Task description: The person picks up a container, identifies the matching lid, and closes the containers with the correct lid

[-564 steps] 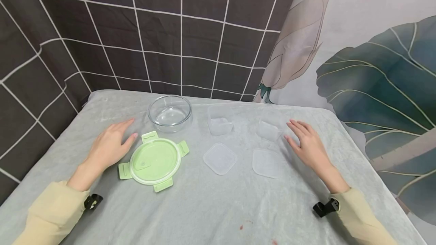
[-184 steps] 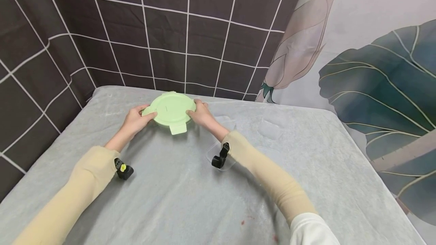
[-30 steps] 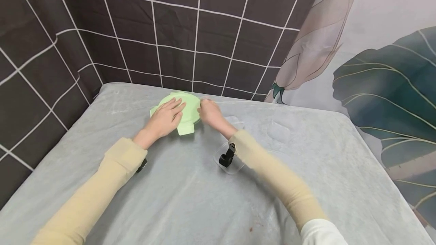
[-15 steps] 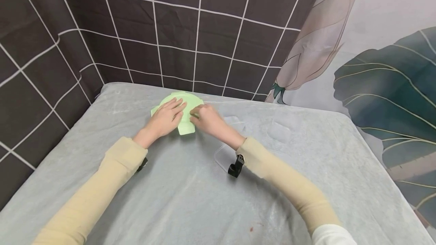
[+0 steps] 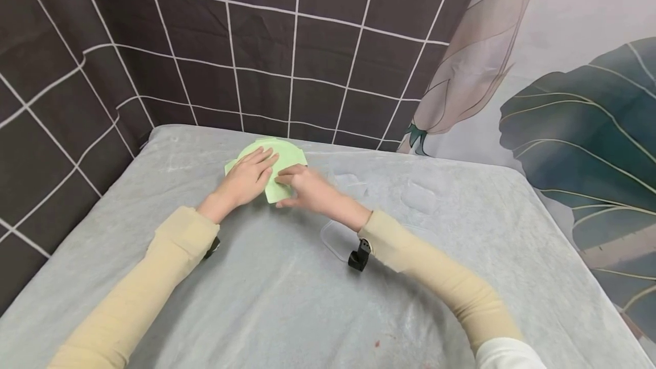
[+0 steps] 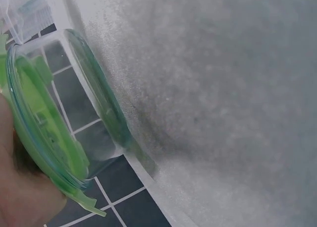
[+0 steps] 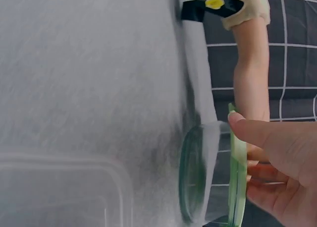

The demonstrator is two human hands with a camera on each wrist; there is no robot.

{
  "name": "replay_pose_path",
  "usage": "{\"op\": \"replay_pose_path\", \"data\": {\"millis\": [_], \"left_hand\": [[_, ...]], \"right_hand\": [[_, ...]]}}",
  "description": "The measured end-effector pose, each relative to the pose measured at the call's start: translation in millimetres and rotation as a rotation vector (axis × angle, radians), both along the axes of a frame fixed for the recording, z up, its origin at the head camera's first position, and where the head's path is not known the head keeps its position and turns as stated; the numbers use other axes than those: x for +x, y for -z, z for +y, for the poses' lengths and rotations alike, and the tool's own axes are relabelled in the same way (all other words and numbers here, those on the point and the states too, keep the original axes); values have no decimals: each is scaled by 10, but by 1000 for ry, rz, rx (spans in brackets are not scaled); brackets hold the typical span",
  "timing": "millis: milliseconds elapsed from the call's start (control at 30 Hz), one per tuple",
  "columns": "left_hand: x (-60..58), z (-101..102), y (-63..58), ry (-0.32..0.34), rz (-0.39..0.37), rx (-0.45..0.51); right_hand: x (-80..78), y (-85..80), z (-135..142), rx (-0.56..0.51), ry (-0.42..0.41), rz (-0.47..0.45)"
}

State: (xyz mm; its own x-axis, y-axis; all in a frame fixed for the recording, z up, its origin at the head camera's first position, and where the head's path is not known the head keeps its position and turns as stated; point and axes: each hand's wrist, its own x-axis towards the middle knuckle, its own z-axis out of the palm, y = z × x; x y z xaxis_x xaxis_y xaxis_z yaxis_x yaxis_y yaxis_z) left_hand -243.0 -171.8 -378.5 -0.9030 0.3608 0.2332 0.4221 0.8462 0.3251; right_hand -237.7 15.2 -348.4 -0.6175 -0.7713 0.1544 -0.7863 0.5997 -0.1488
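beneath the left hand (image 5: 243,180), laid flat with straight, ungripping fingers, had the green lid (image 5: 290,156) seated over the glass bowl (image 6: 74,88), and beside it, with the right hand (image 5: 310,189), grasped the near flap (image 5: 274,191) between thumb and bent fingers. judged the covering done but the latching unfinished, with the left flap (image 5: 229,167) jutting out and any right flap hidden. right of the right hand, saw two faint clear boxes (image 5: 420,197) and, on its near side, a loose clear lid (image 5: 335,238), seemingly work to come.

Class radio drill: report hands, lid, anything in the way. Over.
Left hand on lid, right hand at front flap. Lid on bowl, flap jutting out. Tubs right, not blocking.
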Motion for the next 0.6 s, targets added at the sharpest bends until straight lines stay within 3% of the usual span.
{"op": "replay_pose_path", "data": {"millis": [233,600], "left_hand": [[-4,-3,7,-2,-4,2],[2,0,-10,-7,-26,-4]], "right_hand": [[-2,37,-1,20,-81,50],[-3,50,-39,49,-42,73]]}}
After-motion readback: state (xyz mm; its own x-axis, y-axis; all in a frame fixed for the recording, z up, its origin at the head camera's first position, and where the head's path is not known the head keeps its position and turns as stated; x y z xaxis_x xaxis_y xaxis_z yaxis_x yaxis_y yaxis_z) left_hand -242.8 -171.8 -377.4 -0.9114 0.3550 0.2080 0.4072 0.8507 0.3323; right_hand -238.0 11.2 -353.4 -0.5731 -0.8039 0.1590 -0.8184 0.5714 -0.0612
